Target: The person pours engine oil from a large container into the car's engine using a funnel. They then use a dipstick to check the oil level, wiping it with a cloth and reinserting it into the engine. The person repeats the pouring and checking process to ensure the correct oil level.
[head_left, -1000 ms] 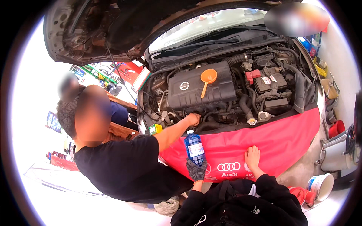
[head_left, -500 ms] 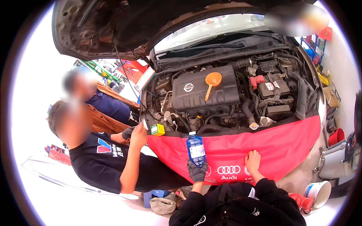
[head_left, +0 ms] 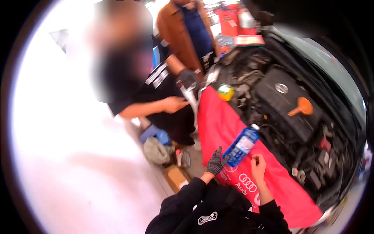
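Note:
A blue clear bottle point(head_left: 242, 146) with a white cap and a pale label lies on the red fender cover point(head_left: 212, 117), its cap toward the engine bay. Beside its base is my left hand point(head_left: 215, 163) in a dark grey knit glove. The thumb and fingers stand apart, and the fingertips are at the bottle's lower edge. My bare right hand point(head_left: 258, 168) rests just right of the bottle, apart from it, with fingers curled in and nothing visible in them.
An orange funnel point(head_left: 302, 106) lies on the black engine cover point(head_left: 286, 103). Near the fender sits a yellow-green box point(head_left: 225, 92). At left a co-worker in black point(head_left: 163, 85) holds something thin and silvery. Another person in brown point(head_left: 179, 33) stands behind. A cardboard box point(head_left: 176, 178) is on the floor.
The view has swung left. My left hand has loosened from around the bottle's base and its fingers have spread. My right hand's fingers have curled, and it is closer to the bottle.

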Available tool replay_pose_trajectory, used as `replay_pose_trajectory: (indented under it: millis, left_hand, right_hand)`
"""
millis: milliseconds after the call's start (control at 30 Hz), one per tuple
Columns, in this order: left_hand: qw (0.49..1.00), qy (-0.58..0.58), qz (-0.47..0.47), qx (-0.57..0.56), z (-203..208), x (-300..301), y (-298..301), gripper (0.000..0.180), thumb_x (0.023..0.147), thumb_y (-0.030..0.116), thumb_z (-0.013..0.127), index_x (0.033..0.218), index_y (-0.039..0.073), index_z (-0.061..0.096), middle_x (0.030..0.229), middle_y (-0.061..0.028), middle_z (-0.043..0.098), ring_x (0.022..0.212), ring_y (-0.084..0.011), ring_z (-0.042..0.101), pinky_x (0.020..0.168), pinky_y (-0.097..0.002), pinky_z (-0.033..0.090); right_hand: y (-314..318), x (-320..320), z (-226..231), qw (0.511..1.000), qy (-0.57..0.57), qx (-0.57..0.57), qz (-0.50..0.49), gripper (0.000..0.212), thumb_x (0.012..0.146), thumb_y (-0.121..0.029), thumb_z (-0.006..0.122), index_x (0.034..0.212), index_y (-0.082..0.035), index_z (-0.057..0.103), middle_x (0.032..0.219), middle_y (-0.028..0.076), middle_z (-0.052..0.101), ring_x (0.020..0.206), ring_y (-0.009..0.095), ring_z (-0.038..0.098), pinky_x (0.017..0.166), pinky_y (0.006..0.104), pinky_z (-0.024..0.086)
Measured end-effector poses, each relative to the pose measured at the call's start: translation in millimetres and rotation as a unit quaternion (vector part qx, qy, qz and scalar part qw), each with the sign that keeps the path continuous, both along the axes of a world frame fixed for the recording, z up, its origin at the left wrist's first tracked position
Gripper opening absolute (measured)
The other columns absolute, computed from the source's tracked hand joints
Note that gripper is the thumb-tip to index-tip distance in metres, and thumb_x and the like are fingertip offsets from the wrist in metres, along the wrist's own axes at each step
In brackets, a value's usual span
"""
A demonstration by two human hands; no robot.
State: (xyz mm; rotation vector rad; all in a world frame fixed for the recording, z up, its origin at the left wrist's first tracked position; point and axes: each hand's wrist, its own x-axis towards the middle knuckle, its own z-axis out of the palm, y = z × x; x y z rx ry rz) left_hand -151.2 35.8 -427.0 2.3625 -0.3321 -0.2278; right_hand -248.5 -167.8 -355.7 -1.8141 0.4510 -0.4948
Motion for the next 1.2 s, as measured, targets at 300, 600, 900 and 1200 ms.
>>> replay_pose_trajectory:
  millis: [300, 600, 900, 1200]
  left_hand:
    - [0.905, 0.278, 0.320, 0.038, -232, 2, 219, 0.045, 0.085, 0.034, 0.060, 0.117, 0.003, 0.058, 0.104, -0.0243, 0.065, 0.098, -0.0376, 0.063, 0.084, -0.0442, 0.049]
    - [0.808, 0.438, 0.389, 0.069, -338, 64, 338, 0.048, 0.079, 0.038, 0.064, 0.113, 0.004, 0.060, 0.105, -0.0231, 0.065, 0.099, -0.0368, 0.063, 0.085, -0.0450, 0.049]
    - [0.804, 0.459, 0.372, 0.072, -513, 181, 406, 0.052, 0.073, 0.041, 0.068, 0.109, 0.005, 0.061, 0.105, -0.0219, 0.065, 0.100, -0.0361, 0.062, 0.086, -0.0457, 0.049]
    - [0.840, 0.366, 0.396, 0.062, -484, 145, 364, 0.051, 0.067, 0.045, 0.071, 0.098, 0.006, 0.064, 0.097, -0.0203, 0.066, 0.091, -0.0373, 0.064, 0.080, -0.0478, 0.051]
  right_hand:
    - [155, 28, -21, 0.842, 0.218, -0.039, 0.492, 0.020, 0.086, -0.012, 0.062, 0.104, -0.004, 0.060, 0.088, 0.011, 0.064, 0.079, 0.020, 0.064, 0.069, 0.0308, 0.051]
    - [249, 94, -115, 0.776, 0.434, -0.079, 0.451, 0.019, 0.087, -0.013, 0.060, 0.104, -0.004, 0.060, 0.086, 0.014, 0.066, 0.081, 0.025, 0.066, 0.072, 0.0336, 0.051]
    - [323, 95, -253, 0.693, 0.621, 0.020, 0.365, 0.022, 0.090, -0.013, 0.056, 0.111, -0.005, 0.058, 0.088, 0.007, 0.067, 0.077, 0.013, 0.064, 0.071, 0.0266, 0.051]
    - [307, 104, -248, 0.751, 0.610, 0.080, 0.239, 0.019, 0.090, -0.004, 0.051, 0.107, -0.001, 0.056, 0.086, 0.007, 0.064, 0.075, 0.013, 0.062, 0.067, 0.0247, 0.050]
